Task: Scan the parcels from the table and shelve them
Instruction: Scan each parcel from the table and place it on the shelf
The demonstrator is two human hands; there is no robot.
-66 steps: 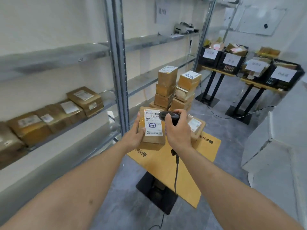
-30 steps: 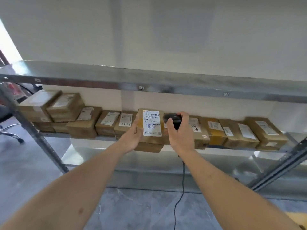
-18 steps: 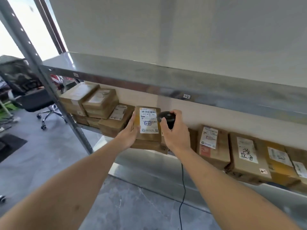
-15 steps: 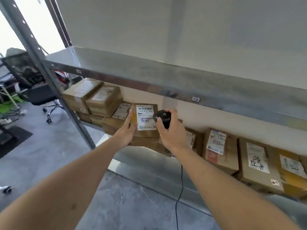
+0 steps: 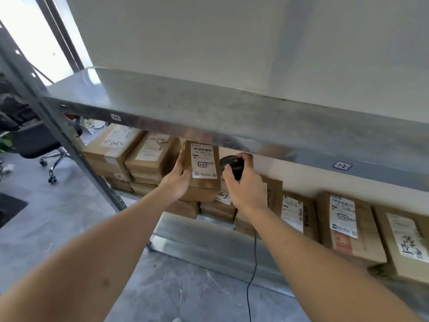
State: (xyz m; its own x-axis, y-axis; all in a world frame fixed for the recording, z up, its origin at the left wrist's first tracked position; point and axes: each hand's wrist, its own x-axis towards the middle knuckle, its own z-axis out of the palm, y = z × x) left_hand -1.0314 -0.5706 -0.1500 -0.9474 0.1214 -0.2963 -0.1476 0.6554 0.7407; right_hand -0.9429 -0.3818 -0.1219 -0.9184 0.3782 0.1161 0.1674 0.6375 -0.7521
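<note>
Shelving step in hand. Parcel [image 5: 201, 169] held up in front of the rack, label facing the camera, a handwritten code boxed in the middle of the label. Left hand [image 5: 177, 178] gripping its left side and lower edge, fingers curled round it. Right hand [image 5: 243, 184] wrapped round a black scanner [image 5: 233, 165], cable [image 5: 254, 259] hanging down toward the floor. Scanner just beside the parcel's right edge, not touching it as far as can be told; whether it points at the label cannot be told.

Parcel not yet set down: held in the air at the mouth of the lower shelf [image 5: 209, 240], just under the front lip of the upper shelf [image 5: 209, 108]. Two tags on that lip: one [image 5: 115, 117] near the left post, another [image 5: 342, 165] farther right that seems to read like the code on the label. Lower shelf lined with boxes [image 5: 348, 226]; stacks [image 5: 139, 159] directly behind the parcel.

Likely next: match the label's code to the right-hand tag, carry the parcel rightward into that bay, find a gap or a flat top among the boxes, slide it in label up. Only the left hand free for placing, so a firm one-handed grip needed. Cable to be kept off box corners. No table in view.
</note>
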